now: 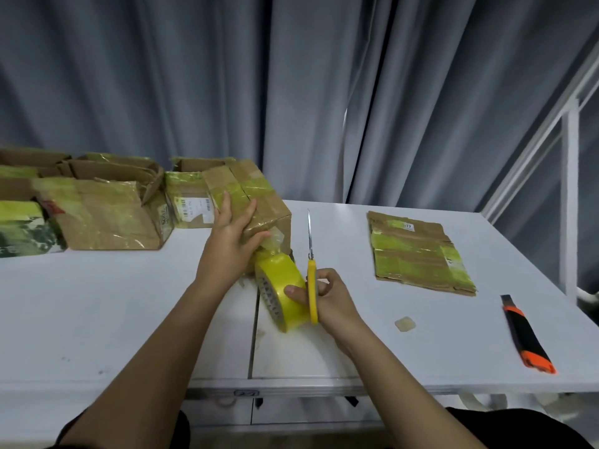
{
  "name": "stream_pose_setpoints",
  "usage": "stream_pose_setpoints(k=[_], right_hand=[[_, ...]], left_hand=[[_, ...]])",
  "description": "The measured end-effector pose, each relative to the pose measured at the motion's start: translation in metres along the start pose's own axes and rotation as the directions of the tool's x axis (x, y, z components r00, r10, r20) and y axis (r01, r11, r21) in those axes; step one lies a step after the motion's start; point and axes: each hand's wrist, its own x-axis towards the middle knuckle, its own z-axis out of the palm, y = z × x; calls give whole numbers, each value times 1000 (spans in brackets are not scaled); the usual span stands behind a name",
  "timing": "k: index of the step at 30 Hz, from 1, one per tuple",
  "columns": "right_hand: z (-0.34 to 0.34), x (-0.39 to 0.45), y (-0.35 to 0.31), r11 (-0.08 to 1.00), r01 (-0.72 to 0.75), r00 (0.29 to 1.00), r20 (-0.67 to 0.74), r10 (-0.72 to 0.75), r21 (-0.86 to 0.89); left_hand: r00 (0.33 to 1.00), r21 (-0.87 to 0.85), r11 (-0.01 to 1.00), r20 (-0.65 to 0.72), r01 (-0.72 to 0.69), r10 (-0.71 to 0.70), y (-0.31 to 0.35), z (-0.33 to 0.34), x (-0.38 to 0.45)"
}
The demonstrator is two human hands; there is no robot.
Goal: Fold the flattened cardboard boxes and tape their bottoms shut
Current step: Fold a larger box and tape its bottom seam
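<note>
Surface (129,303): white; it carries a row of folded boxes beyond the left fingers.
Box (259,196): upright and tilted, under the left fingers (223,209), its taped seam facing up.
Flattened box (418,254): lies well to the right of both hands, not yet folded.
Tape roll (285,290): yellow, hanging just below the left palm, a strip running up to the box.
Scissors (311,254): blades closed, pointing away.
Risk, box: probably slides or tips if the flat palm eases off.
Risk, tape: the strip may wrinkle or stick to itself if slack.
Risk, scissors: the blades pass close to the left thumb.
Left hand (230,241): fingers spread straight, pressing the box top.
Right hand (327,296): fingers curled through the scissors' yellow handle, thumb touching the roll.
</note>
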Motion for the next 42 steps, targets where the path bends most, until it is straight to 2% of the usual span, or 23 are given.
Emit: stream_pose_setpoints(k=[8, 11, 12, 15, 18, 20, 22, 23, 25, 27, 29, 30, 33, 37, 42], right_hand=[[-30, 13, -24, 990, 81, 996, 32, -78, -115], [-35, 19, -27, 970, 90, 994, -43, -102, -224], [-38, 18, -27, 953, 93, 989, -80, -121, -287], [-48, 17, -22, 917, 124, 972, -141, -190, -379], [-56, 13, -14, 801, 194, 944, -115, -310, -566], [-59, 14, -11, 779, 203, 941, -102, -323, -593], [-62, 16, -11, 795, 192, 957, -71, -283, -576], [-63, 17, -14, 787, 192, 963, -43, -266, -586], [-64, 17, -19, 765, 212, 967, 19, -253, -608], [-62, 17, -22, 719, 240, 965, 82, -249, -653], [-59, 16, -21, 654, 260, 961, 120, -251, -710], [-58, 16, -19, 620, 271, 956, 133, -261, -736], [-53, 13, -11, 495, 279, 941, 130, -313, -823], [-51, 13, 2, 398, 241, 910, 64, -409, -885], [-47, 11, 23, 370, 231, 898, 51, -438, -900]], left_hand=[[996, -137, 989, -61, 60, -69, 5, 15, -7], [974, -303, 942, -128, 142, -187, 10, 17, -9], [976, -327, 936, -128, 127, -177, 11, 18, -10], [994, -293, 956, -106, 1, -34, 11, 24, -17], [997, -209, 978, -62, 25, -38, 13, 29, -25], [998, 54, 997, -40, 60, -58, 7, 29, -29], [996, 412, 909, -85, 59, -26, 0, 27, -31], [994, 524, 850, -107, 46, 12, -6, 25, -30], [995, 623, 782, -68, -14, 72, -15, 16, -29], [992, 630, 767, 64, -124, 107, -27, 11, -29], [969, 542, 811, 211, -222, 124, -35, 8, -31], [963, 501, 835, 240, -228, 119, -41, 10, -33], [958, 411, 903, 286, -121, -2, -45, 8, -38], [947, 395, 912, 321, -110, -25, -41, 4, -42], [943, 373, 923, 332, -95, -37, -40, 8, -44]])
